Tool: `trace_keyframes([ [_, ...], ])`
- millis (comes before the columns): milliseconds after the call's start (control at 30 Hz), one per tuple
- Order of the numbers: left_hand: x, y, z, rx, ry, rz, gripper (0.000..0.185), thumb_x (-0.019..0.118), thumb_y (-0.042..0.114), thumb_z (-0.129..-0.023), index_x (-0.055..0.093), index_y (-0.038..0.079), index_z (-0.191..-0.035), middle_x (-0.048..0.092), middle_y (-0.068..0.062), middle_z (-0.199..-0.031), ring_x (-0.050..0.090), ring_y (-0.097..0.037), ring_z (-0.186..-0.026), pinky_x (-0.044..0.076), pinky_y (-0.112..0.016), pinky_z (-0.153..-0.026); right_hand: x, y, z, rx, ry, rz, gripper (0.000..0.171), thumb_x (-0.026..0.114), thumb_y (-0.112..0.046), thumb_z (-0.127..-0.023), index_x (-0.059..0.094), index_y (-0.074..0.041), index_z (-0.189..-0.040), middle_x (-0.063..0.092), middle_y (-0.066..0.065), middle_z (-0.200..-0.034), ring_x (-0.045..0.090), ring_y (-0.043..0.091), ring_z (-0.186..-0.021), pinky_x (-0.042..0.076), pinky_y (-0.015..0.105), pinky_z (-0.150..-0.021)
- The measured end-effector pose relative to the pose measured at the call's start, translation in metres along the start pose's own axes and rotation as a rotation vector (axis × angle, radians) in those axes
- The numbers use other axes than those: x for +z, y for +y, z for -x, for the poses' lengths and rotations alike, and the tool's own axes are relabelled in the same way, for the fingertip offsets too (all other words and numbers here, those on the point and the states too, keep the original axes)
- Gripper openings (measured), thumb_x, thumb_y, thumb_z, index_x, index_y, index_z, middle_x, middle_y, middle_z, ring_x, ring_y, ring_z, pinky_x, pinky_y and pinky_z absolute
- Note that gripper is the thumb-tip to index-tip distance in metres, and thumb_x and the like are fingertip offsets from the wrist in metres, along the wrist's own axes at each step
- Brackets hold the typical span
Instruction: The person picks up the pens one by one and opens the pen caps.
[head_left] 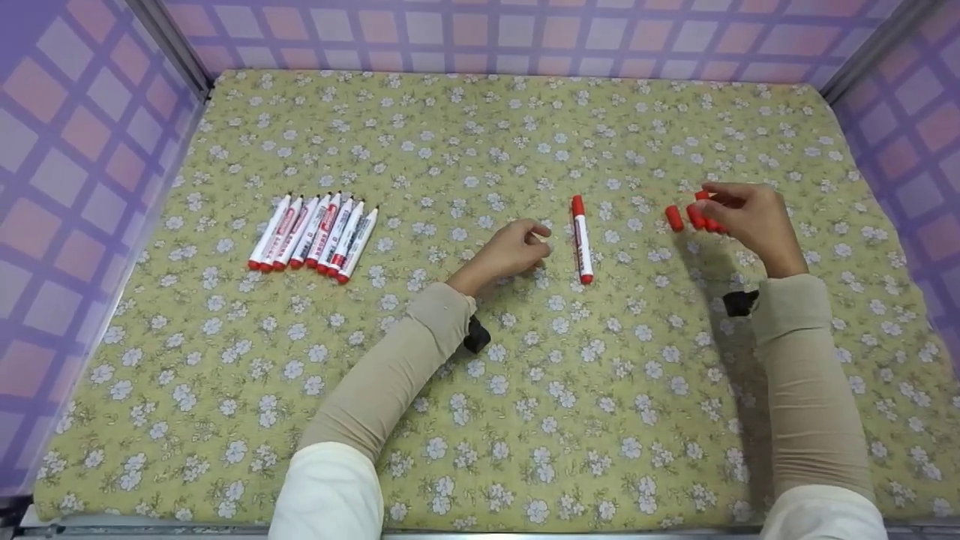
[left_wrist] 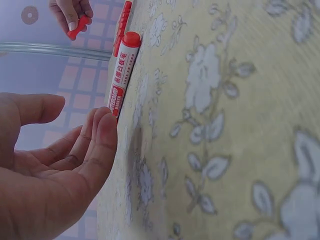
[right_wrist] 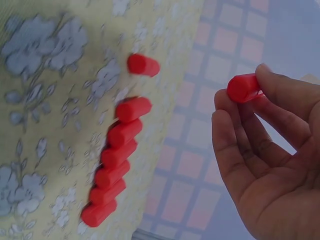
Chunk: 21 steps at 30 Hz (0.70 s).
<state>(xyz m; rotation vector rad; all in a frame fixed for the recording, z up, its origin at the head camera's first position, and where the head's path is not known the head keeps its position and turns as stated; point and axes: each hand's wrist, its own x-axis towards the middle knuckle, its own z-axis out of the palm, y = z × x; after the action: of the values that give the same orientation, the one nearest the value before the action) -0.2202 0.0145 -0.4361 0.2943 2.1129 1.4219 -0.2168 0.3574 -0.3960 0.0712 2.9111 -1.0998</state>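
Right hand [head_left: 754, 217] is hovering near the cloth's [head_left: 480, 420] right edge, pinching a red cap [right_wrist: 243, 87] at its fingertips. Left hand [head_left: 510, 251] is resting mid-cloth, fingers loosely curled, holding nothing, just beside the marker [head_left: 581, 238].

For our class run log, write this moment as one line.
left hand: open beside capped marker | right hand: pinches red cap | loose caps, marker row on cloth

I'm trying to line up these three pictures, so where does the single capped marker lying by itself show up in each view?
Head: the lone marker lies right of centre, between the two hands, red cap pointing away.
Left wrist: upper left, running up the cloth's edge, just past the left hand's fingertips.
Right wrist: not in it.
Shared landmark: the red cap pinched in the right hand, seen in all three views.
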Motion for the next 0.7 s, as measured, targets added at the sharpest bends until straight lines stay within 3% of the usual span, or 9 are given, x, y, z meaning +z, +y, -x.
trace_keyframes([
  [133, 0.006, 0.004, -0.007, -0.019, 0.007, 0.018, 0.041, 0.048, 0.017, -0.099, 0.046, 0.005, -0.137, 0.061, -0.015, -0.113, 0.057, -0.019, -0.080, 0.046, -0.031, -0.069, -0.004, 0.009, -0.002, 0.033, 0.003, 0.023, 0.052, 0.057, -0.043, -0.094, 0.055, -0.014, -0.137, 0.059, 0.023, -0.127, 0.055, 0.005, -0.091, 0.045, 0.016, -0.066],
  [300, 0.013, 0.007, -0.013, -0.026, 0.021, 0.057, 0.041, 0.048, 0.016, -0.098, 0.044, 0.003, -0.138, 0.061, -0.014, -0.112, 0.057, -0.018, -0.080, 0.046, -0.030, -0.069, -0.010, 0.020, -0.003, 0.066, 0.016, 0.025, 0.052, 0.056, -0.042, -0.094, 0.055, -0.011, -0.137, 0.059, 0.024, -0.126, 0.054, 0.004, -0.082, 0.045, 0.019, -0.060],
  [433, 0.018, 0.009, -0.019, -0.024, 0.018, 0.079, 0.042, 0.047, 0.016, -0.098, 0.042, 0.003, -0.138, 0.058, -0.010, -0.095, 0.049, -0.015, -0.068, 0.042, -0.030, -0.065, -0.016, 0.029, -0.003, 0.091, 0.034, 0.021, 0.053, 0.056, -0.041, -0.095, 0.054, -0.010, -0.137, 0.058, 0.023, -0.127, 0.053, 0.001, -0.080, 0.045, 0.019, -0.061],
  [567, 0.022, 0.008, -0.025, -0.022, 0.004, 0.104, 0.043, 0.046, 0.015, -0.098, 0.040, 0.003, -0.139, 0.047, -0.003, -0.074, 0.036, -0.013, -0.056, 0.035, -0.030, -0.060, -0.022, 0.040, -0.001, 0.115, 0.060, 0.016, 0.053, 0.055, -0.039, -0.095, 0.054, -0.007, -0.136, 0.061, 0.012, -0.118, 0.051, -0.007, -0.082, 0.043, 0.014, -0.068],
  [700, 0.025, 0.009, -0.032, -0.041, 0.011, 0.082, 0.043, 0.048, 0.018, -0.099, 0.040, 0.003, -0.139, 0.048, -0.001, -0.073, 0.037, -0.012, -0.057, 0.035, -0.028, -0.059, -0.028, 0.051, 0.000, 0.154, 0.074, -0.002, 0.053, 0.054, -0.036, -0.095, 0.052, -0.005, -0.138, 0.059, 0.003, -0.111, 0.055, -0.006, -0.080, 0.046, 0.012, -0.068],
])
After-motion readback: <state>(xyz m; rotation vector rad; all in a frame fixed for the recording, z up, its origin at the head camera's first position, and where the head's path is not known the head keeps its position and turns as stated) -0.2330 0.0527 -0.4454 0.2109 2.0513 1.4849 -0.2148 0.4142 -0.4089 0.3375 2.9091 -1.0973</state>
